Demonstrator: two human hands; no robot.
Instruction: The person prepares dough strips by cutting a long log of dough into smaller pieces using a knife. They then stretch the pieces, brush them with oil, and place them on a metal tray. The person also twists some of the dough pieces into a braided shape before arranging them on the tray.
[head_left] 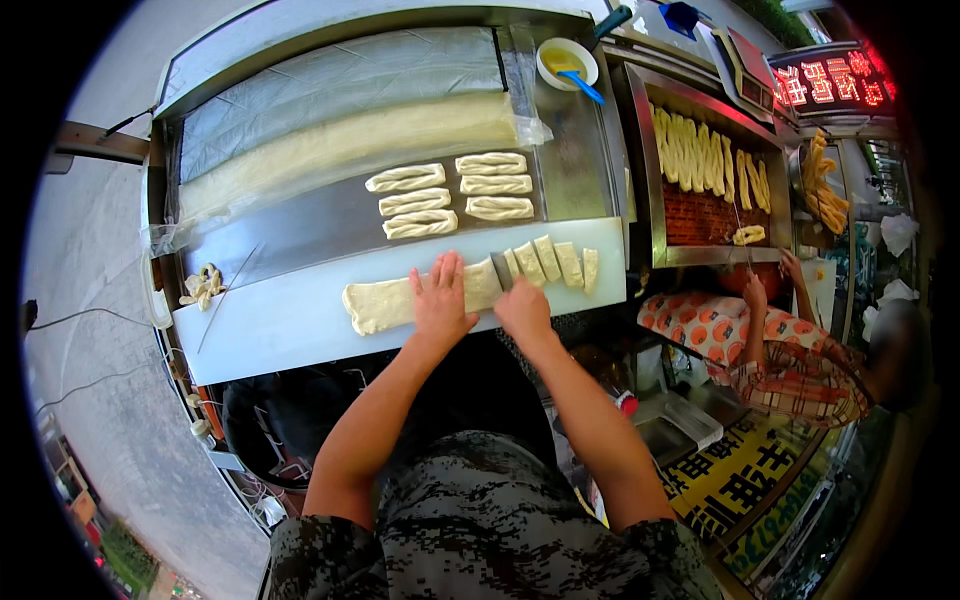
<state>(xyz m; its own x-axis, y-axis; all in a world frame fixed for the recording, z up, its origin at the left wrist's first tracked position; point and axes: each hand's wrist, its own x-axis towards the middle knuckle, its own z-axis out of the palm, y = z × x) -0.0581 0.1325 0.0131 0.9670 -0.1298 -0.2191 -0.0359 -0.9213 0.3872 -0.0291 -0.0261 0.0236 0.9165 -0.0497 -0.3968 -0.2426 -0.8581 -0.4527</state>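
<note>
Short-sleeved camouflage shirt (480, 530) — mottled grey, brown and dark green — with forearms and both hands bare.

Left hand (441, 297) presses dough strip (385, 303); right hand (523, 308) cuts it.

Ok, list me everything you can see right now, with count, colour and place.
dough strip: one, pale, on white board under the left hand
cut pieces: about five, pale, right of the blade
blade: one, dark, under the right hand
shaped pieces: six, pale, on the metal counter
wrapped dough: one long roll, pale, at the back
bowl: one, white, back right
fryer: one, metal, right, dough sticks above it
co-worker's hand: one, by the fryer
left hand: flat on the strip
right hand: on the blade
</note>
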